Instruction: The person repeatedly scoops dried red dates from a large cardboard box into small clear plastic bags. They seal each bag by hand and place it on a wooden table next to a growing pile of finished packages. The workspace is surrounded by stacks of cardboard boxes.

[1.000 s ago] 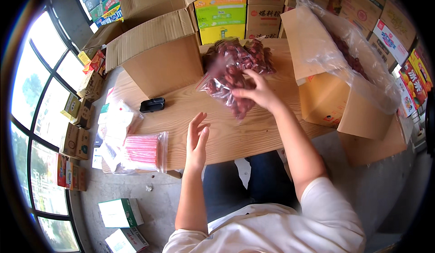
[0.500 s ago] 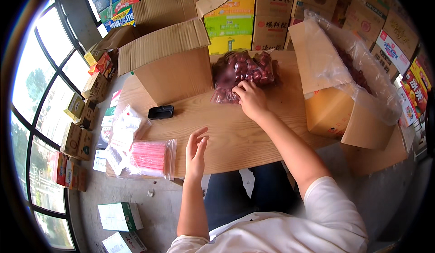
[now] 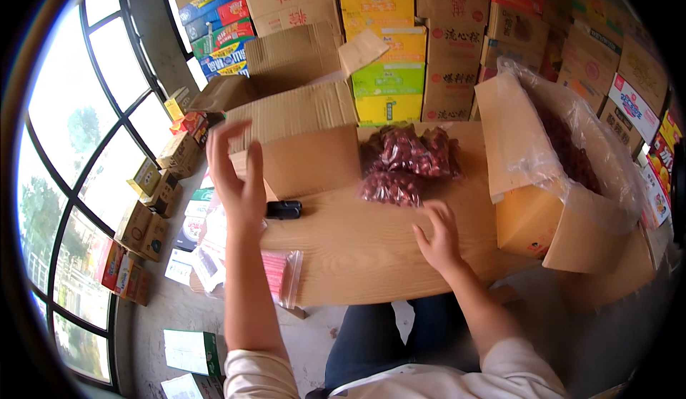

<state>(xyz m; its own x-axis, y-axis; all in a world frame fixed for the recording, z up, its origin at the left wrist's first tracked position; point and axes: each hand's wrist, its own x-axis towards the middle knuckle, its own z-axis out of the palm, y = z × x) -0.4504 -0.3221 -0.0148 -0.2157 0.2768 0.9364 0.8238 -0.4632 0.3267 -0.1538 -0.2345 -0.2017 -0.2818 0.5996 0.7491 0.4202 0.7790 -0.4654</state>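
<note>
My left hand (image 3: 238,174) is raised in front of the open cardboard box (image 3: 318,160) at the left of the table, its fingers apart and nothing in them. Over the table's middle, my right hand (image 3: 437,238) is open and holds nothing; it is just nearer to me than the clear bags of dark red dates (image 3: 409,155), which lie in a heap. Partly behind my left forearm is a clear bag of pink-red strips (image 3: 284,274). Beside my left wrist lies a small black object (image 3: 286,210), its kind unclear.
A large carton lined with clear plastic (image 3: 525,131) stands at the right, dark red dates (image 3: 564,142) inside. Stacked cartons (image 3: 450,70) line the back. More boxes (image 3: 143,227) stand by the windows at left, and a white-and-green box (image 3: 191,350) is on the floor.
My right hand has drawn back toward me from the bags of dates, which stay on the table. My left hand has risen and moved left toward the open box. The view has shifted.
</note>
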